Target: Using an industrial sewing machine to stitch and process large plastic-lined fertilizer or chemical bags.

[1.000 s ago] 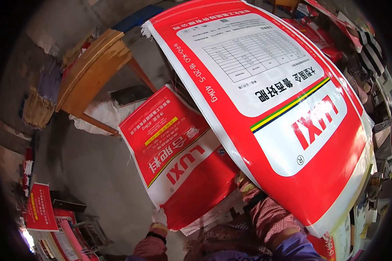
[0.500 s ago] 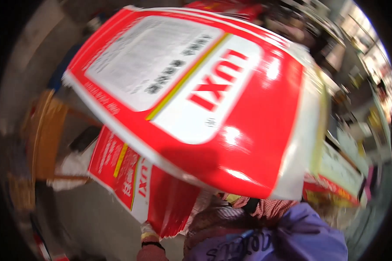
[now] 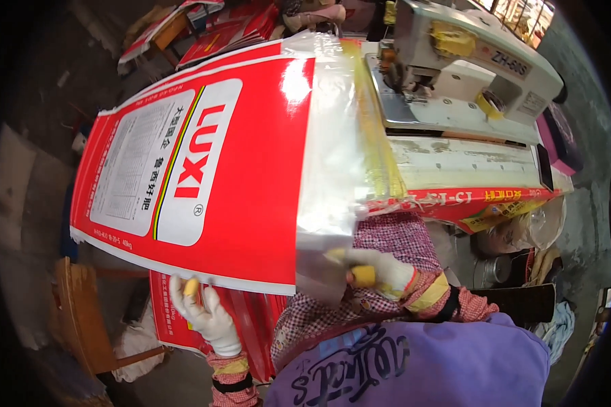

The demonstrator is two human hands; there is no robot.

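Note:
A red and white woven sack [image 3: 265, 169] with a glossy face lies tilted across the middle. From its right end sticks a clear plastic liner [image 3: 329, 149]. My left hand [image 3: 210, 319], in a white glove with a yellow fingertip, is just below the sack's near edge, fingers spread and holding nothing. At the liner's near corner is my right hand [image 3: 387, 273], also gloved, with yellow on its fingers. Its fingers reach apart over the film, slightly blurred. Beneath the sack, by my left hand, more red sacks [image 3: 254, 329] show in part.
A white industrial sewing machine [image 3: 468, 68] stands at the far right on a pale worktop [image 3: 461, 163]. More red sacks [image 3: 234, 30] are piled at the far side. On the left is a wooden stool [image 3: 81, 312]. A metal tin [image 3: 499, 269] sits at the right.
The sack has come down and turned, and sits further left in view. My left hand has left the lower sacks' edge and moved up. The sewing machine and my right hand now show.

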